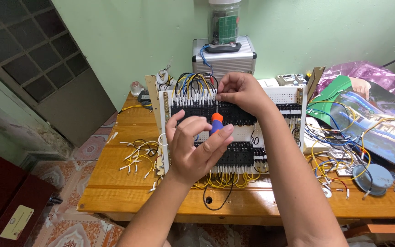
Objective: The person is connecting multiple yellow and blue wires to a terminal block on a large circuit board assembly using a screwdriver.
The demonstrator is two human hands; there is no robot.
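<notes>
Table edge: a wooden table (115, 183) is seen nearest the camera, with both forearms reaching over it toward the panel.
Left hand: the left hand (193, 144) is held in front of the panel's middle, fingers curled and closed around the orange-and-blue handle of a screwdriver (216, 122); the thumb lies along the handle's right side.
Screwdriver: the tool is held upright, its thin shaft pointing up toward the upper row of terminals (the tip itself is hidden behind the right hand's fingers).
Right hand: the right hand (241, 93) is placed higher, at the upper terminal row; thumb and forefinger are pressed together in a pinch at a wire end or the shaft, which of the two cannot be told.
Panel: a white perforated wiring panel (289, 96) stands tilted upright on the table, fitted with two rows of black terminal blocks (238, 153) and wired in yellow, blue and black.
Loose wires, left: short yellow and white leads (136, 155) lie on the table just beside the panel.
Loose wires, right: a tangle of yellow, blue and red wires (339, 151) is spread near a round grey disc (371, 178).
Behind the panel: a ribbed metal case (225, 57) stands against the green wall, with a clear jar (224, 20) on top.
</notes>
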